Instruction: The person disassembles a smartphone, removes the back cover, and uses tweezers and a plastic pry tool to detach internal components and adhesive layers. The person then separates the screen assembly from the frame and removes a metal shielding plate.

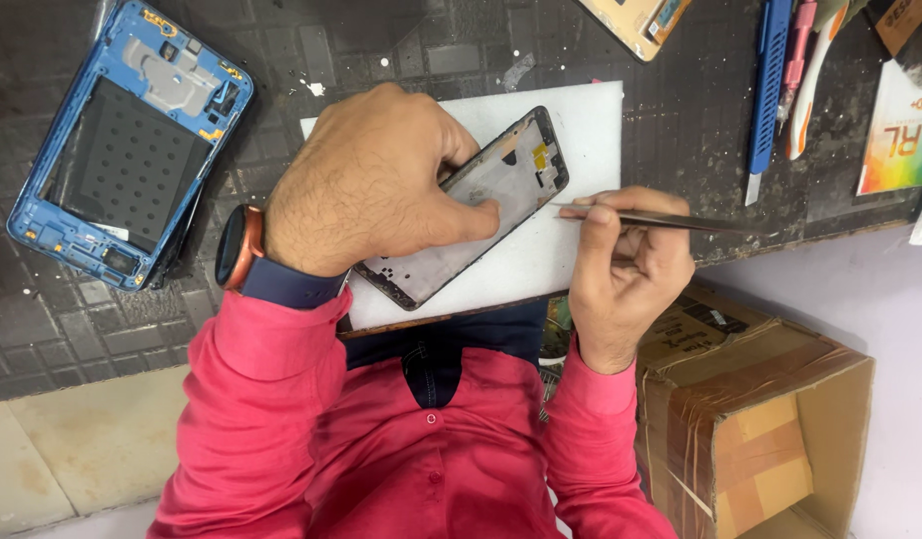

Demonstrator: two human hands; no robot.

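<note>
The black-rimmed phone display frame (471, 215), its grey metal inner face turned up, lies on the white foam pad (581, 130) on the dark, scuffed workbench (381, 50). Its long axis runs on a diagonal, from the corner near your chest up and away toward your right, where a small yellow part sits close to the far end. Your left hand (371, 185) is on it: the fingers curl over the near-left edge and the thumb presses flat on the grey plate, so that hand is clamped on the frame and is by far the nearer of the two.

Your right hand (626, 265) sits just off the frame's right edge, apart from it, fingers pinched tight around a pair of slim metal tweezers (651, 218). The tweezers lie almost level, crossing the frame's axis, with the tips pointing left toward the frame's long right edge; the tips are near the rim, but you cannot tell whether they touch it.

Well apart on your left lies a blue plastic phone mid-frame (132, 140), open side up, with a dark empty bay. At the far right of the bench lie a blue-handled tool (768, 85) and a white-and-pink one (810, 75). Below the bench edge on your right stands a taped brown cardboard box (770, 419); its inside does not show.
</note>
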